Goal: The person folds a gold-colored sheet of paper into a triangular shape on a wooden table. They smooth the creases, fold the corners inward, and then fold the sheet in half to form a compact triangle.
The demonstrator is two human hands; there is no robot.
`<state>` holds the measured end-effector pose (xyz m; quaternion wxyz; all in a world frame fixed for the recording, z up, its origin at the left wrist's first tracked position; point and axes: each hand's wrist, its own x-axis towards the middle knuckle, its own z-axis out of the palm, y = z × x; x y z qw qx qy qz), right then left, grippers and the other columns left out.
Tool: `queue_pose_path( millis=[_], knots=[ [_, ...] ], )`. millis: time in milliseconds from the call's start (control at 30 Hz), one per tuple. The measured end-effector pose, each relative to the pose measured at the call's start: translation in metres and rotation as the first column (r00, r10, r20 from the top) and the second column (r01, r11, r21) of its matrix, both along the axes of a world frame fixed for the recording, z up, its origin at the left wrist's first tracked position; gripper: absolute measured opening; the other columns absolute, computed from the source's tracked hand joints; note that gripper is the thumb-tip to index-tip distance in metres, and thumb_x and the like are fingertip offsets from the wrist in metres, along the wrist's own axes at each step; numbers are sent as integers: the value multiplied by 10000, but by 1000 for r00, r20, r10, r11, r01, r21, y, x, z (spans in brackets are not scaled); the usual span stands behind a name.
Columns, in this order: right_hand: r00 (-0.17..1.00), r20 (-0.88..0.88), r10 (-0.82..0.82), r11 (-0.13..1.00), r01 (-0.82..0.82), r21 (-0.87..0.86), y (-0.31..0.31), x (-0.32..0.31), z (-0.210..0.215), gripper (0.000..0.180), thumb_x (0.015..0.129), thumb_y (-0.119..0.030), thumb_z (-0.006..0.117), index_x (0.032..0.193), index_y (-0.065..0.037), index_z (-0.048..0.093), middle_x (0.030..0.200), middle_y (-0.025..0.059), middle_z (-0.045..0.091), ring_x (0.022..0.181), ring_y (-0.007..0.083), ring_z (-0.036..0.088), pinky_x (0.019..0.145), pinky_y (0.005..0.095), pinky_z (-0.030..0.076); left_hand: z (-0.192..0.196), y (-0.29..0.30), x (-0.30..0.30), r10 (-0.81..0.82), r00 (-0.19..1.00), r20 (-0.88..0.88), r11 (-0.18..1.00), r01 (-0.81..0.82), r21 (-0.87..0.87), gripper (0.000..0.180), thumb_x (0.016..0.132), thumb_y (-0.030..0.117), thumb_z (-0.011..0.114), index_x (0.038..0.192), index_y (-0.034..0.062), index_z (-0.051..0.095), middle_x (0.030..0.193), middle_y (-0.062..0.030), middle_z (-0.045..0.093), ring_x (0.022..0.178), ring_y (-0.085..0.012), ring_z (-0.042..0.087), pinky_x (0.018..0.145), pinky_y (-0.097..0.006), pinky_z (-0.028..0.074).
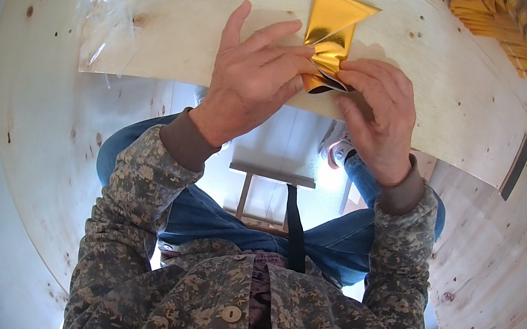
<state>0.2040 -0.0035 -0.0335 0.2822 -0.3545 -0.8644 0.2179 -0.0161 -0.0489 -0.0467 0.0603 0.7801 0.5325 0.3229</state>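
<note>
A shiny gold foil pouch [331,19] lies at the middle of the wooden table near its front edge. Its near end gapes, with a dark inside showing, and its far part lies flat with a slanted fold. My left hand [250,75] pinches the pouch's left side by the opening between thumb and forefinger, the other fingers spread. On the right side, my right hand [381,107] grips the rim with its fingertips, fingers curled and thumb lower down. Whether anything is inside the pouch cannot be seen.
The pale wooden tabletop [180,39] ends just below my hands. Clear plastic film [105,5] lies at its left. Several gold foil pouches [496,26] are stacked in an overlapping row at the far right. A dark strip [516,167] sits on the right front edge.
</note>
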Motion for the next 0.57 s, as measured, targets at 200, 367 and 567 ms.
queue_pose_path(
  millis=[200, 367, 567],
  knots=[
    [994, -106, -42, 999, 40, -16, -3, -8, -6, 243, 741, 9, 766, 971, -58, 723, 999, 67, 712, 954, 259, 632, 828, 364, 499, 2, 0, 1, 20, 1000, 19, 999, -20, -41, 180, 778, 56, 791, 924, 148, 741, 1065, -8, 764, 1240, -253, 623, 1181, -554, 204],
    [992, -114, -45, 997, 37, -66, -1, -9, -5, 215, 732, 27, 773, 925, -59, 732, 898, 53, 720, 879, 250, 634, 772, 351, 497, 0, 1, -1, 12, 999, 41, 998, -10, -55, 170, 784, 68, 788, 923, 153, 739, 1076, -3, 759, 1246, -254, 615, 1183, -543, 207],
    [992, -76, -104, 984, 91, -150, -9, -6, -3, 280, 754, 84, 745, 1002, -47, 757, 957, 97, 740, 996, 253, 664, 886, 327, 527, -2, 1, -8, -39, 999, 33, 997, 41, -61, 165, 799, 69, 778, 936, 155, 746, 1136, 4, 748, 1268, -260, 600, 1196, -524, 200]
  ],
)
